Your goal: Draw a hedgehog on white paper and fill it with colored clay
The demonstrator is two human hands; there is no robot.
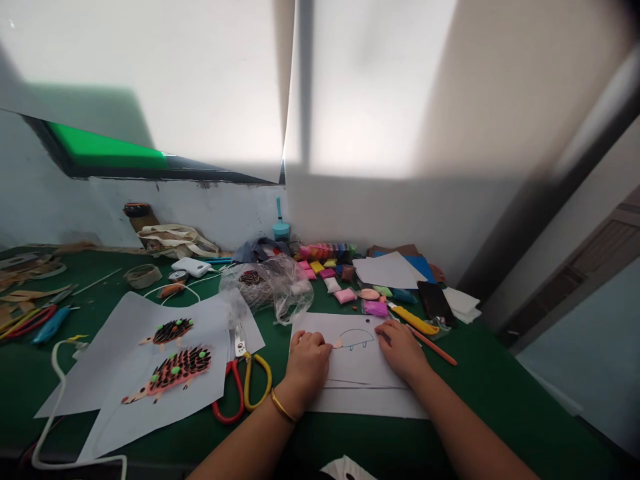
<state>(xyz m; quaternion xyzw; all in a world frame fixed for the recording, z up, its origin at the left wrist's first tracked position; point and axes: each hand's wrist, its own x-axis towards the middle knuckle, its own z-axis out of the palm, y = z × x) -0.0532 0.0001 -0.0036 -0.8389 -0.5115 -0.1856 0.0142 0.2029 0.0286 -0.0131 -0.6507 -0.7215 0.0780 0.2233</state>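
Observation:
A white sheet of paper lies before me with a blue outline drawing of a hedgehog-like animal. At the left end of the outline is a small peach clay piece, shaped like a pointed snout. My left hand rests on the sheet, its fingers curled and pinching at the tip of that piece. On the right side of the outline my right hand lies with fingers bent together; whatever is between them is hidden. A small dark dot sits near the top of the sheet.
Red-and-yellow scissors lie left of my sheet, beside paper with two finished hedgehogs. Behind are a plastic bag and coloured clay packets. A yellow cutter, an orange pencil and a black phone lie right.

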